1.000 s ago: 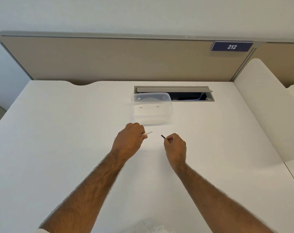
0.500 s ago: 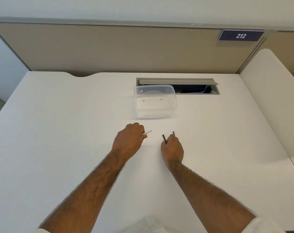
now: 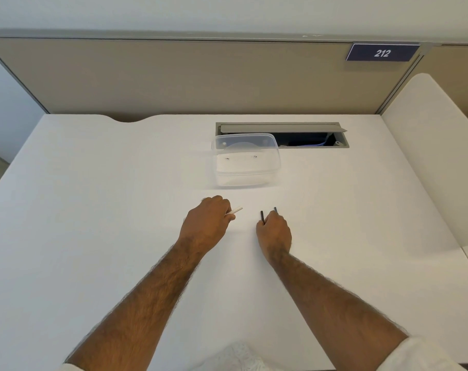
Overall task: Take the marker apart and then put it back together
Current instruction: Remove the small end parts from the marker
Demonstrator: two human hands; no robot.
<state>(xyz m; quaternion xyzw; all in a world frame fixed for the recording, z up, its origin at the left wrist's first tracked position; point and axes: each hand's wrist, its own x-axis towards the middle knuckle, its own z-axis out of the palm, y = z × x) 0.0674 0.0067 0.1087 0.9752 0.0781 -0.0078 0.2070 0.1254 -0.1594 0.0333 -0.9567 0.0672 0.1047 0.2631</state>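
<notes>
My left hand (image 3: 207, 226) is closed around a white marker barrel (image 3: 235, 211); its end pokes out to the right past my fingers. My right hand (image 3: 274, 234) rests on the white desk (image 3: 93, 210), closed on a thin dark marker part (image 3: 262, 216) that sticks up from my fingers. A second thin dark piece (image 3: 275, 209) shows just beyond my right hand's knuckles; whether the hand holds it or it lies on the desk I cannot tell. The two hands are a short gap apart.
A clear plastic container (image 3: 245, 159) stands on the desk just beyond the hands. Behind it is an open cable hatch (image 3: 308, 135). A beige partition with a "212" plate (image 3: 382, 52) closes the back; a white divider (image 3: 428, 156) stands on the right.
My right hand has lowered and turned on the desk, so a second dark piece now shows beside the first. The left hand has stayed in place.
</notes>
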